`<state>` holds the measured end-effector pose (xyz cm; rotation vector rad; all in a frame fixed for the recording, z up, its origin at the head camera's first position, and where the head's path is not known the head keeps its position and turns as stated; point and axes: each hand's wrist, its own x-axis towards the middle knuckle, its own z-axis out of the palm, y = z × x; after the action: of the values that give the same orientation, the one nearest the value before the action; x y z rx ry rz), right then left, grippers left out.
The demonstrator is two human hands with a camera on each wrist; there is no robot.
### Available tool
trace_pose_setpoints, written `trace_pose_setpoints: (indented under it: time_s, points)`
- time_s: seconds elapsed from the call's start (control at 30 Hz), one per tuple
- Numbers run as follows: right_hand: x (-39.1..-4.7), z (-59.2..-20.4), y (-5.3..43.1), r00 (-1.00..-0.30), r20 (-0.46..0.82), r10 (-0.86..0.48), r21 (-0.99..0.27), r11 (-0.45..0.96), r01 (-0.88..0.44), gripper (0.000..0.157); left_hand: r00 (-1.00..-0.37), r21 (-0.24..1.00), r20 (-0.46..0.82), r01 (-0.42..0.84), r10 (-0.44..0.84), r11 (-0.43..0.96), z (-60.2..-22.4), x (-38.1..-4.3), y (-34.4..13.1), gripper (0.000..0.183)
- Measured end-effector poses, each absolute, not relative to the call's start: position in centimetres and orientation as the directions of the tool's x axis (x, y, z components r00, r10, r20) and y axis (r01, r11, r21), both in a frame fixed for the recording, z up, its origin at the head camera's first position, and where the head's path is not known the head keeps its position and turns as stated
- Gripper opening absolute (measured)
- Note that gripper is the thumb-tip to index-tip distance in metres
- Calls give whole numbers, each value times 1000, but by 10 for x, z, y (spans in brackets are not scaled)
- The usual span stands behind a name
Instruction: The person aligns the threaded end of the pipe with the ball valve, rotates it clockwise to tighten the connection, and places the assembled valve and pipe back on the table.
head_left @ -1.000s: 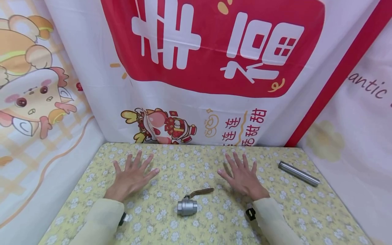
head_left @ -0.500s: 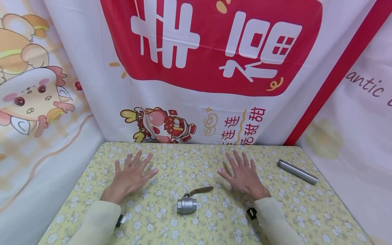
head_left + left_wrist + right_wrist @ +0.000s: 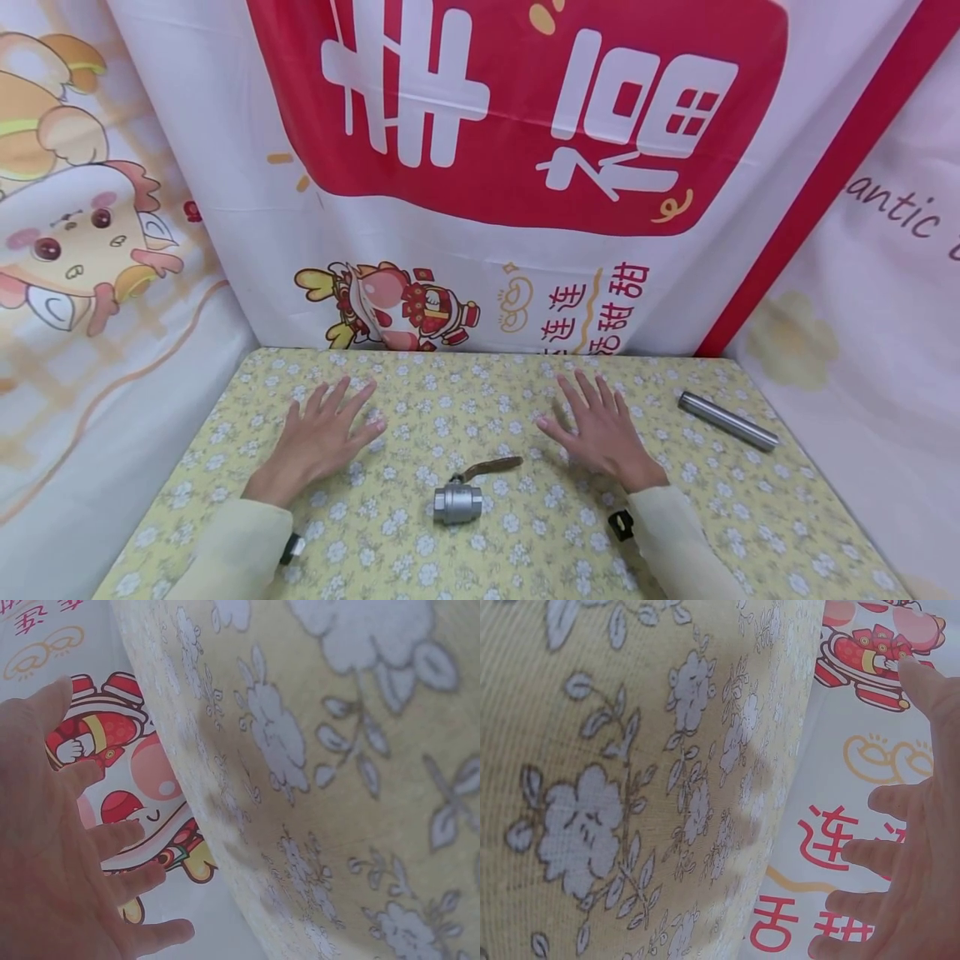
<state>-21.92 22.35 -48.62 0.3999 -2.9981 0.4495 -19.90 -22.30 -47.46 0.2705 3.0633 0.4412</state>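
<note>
A metal ball valve (image 3: 457, 504) with a brown lever handle (image 3: 491, 467) lies on the flowered tabletop between my two hands. Left of the valve and farther back, my left hand (image 3: 318, 437) is spread palm down over the cloth, holding nothing. My right hand (image 3: 600, 433) is spread likewise on the other side, its fingers pointing toward the back. Both wrist views show the palm side of a hand, the left hand (image 3: 60, 847) and the right hand (image 3: 915, 855), with fingers apart and shadows on the cloth.
A shiny metal tube (image 3: 729, 421) lies at the right of the table, beyond my right hand. The yellow flowered tabletop (image 3: 450, 400) ends at a printed cloth backdrop (image 3: 480, 250). Printed cloth walls also rise at the left and right sides.
My left hand has drawn its fingers slightly closer together. Both hands have shifted very little, and the valve and tube have stayed put. The head view has tilted slightly.
</note>
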Motion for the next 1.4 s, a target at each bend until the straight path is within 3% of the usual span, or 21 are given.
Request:
trace_pose_setpoints:
  time_s: [1.4]
  points:
    - [-216, -485, 245, -954, 135, -266, -285, 912, -295, 96, -965, 293, 40, 259, 259, 920, -485, -178, -208, 76]
